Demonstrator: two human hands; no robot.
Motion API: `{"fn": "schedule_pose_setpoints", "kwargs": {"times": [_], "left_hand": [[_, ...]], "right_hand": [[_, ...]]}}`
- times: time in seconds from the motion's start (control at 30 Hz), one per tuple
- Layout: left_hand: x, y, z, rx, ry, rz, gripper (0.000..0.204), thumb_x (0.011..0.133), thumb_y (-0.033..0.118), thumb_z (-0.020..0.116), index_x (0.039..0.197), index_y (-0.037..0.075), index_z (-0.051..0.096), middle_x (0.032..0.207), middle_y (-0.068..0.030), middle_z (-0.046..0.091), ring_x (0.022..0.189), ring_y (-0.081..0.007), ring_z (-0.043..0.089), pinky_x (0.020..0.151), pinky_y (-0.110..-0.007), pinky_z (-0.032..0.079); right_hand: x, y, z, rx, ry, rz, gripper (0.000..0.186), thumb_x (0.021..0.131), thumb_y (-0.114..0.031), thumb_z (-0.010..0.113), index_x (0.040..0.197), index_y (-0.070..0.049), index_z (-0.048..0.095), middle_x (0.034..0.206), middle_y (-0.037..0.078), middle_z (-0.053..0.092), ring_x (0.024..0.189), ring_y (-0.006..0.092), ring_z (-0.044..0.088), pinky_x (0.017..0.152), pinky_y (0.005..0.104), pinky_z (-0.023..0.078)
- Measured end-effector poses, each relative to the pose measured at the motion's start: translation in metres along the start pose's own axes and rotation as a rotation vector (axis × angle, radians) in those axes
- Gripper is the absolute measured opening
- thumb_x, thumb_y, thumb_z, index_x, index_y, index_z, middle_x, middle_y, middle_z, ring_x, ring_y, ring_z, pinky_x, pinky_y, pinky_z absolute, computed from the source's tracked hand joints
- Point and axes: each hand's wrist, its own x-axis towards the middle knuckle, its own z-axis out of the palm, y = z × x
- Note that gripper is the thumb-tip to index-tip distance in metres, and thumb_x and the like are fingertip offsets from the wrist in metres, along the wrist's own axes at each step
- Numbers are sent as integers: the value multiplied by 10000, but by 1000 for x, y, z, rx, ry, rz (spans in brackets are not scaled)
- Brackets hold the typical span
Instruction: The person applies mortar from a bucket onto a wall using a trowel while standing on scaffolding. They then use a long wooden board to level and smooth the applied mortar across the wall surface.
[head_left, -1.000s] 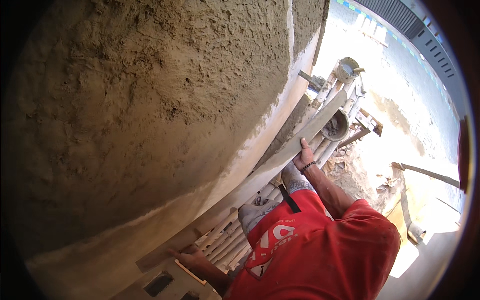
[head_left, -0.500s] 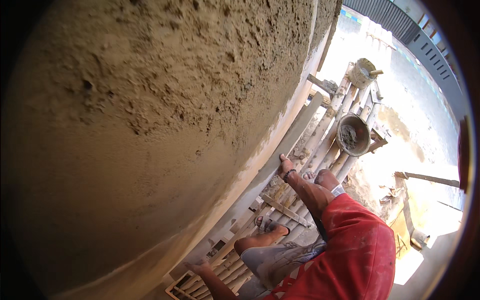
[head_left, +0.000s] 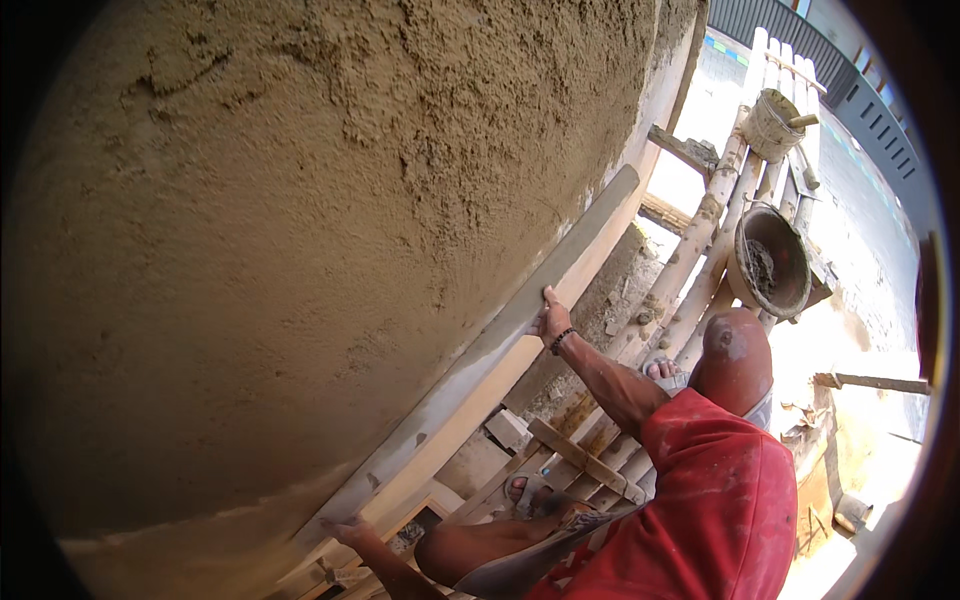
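A long straightedge (head_left: 582, 243), grey with mortar smears, lies against the lower part of the rough wet plaster wall (head_left: 330, 230). It runs slantwise from the upper right to the lower left of the view. My right hand (head_left: 552, 322), with a dark bead bracelet at the wrist, grips its edge around the middle of its upper half. Close to the other end my left hand (head_left: 347, 531) holds the same edge, its fingers partly hidden behind the board. Below the board the plaster ends and a smoother, paler strip of wall shows.
I crouch in sandals on a scaffold of bamboo poles (head_left: 690, 268). Standing on it to the right are a bucket of mortar (head_left: 768, 262) and, farther off, a crusted pail (head_left: 772, 126) with a wooden handle sticking out. A short wooden crosspiece (head_left: 585, 458) lies near my feet.
Both hands have brought the straightedge up from below the plaster onto its lower edge. My knees are bent lower, and the view has shifted, with the buckets now farther right.
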Motion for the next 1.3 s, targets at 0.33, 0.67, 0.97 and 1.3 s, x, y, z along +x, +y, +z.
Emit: {"fn": "schedule_pose_setpoints", "kwargs": {"times": [0.33, 0.67, 0.97, 1.3], "left_hand": [[-47, 21, 62, -396, 201, -510, 544, 903, 449, 471, 1321, 104, 431, 1341, -84, 465, 1204, -276, 460, 1049, -421, 341], [-34, -19, 49, 694, -2, -54, 609, 904, 384, 452, 1394, 48, 320, 1454, -103, 311, 1311, -257, 325, 1107, -383, 248], [-53, -27, 119, -45, 40, -541, 730, 840, 463, 418, 1430, 69, 243, 1503, -139, 185, 1386, -293, 148, 1137, -418, 129], [-104, 28, 158, 143, -102, -503, 810, 805, 463, 456, 1444, 51, 178, 1512, -173, 124, 1395, -300, 104, 1152, -399, 68]], "right_hand": [[53, -7, -13, -9, 288, -354, 630, 890, -589, 399, 1209, -50, 464, 1075, 192, 596, 866, 314, 645, 657, 487, 561], [85, -32, -13, 70, 315, -488, 539, 892, -446, 486, 1111, 44, 535, 1033, 149, 604, 866, 250, 605, 789, 363, 494], [62, -170, 15, -152, 296, -700, 540, 894, -394, 500, 1104, 103, 529, 1016, 187, 608, 902, 242, 597, 807, 365, 483], [47, -214, 31, -18, 355, -789, 510, 914, -399, 460, 983, 92, 580, 878, 155, 634, 776, 238, 609, 738, 368, 493]]}}
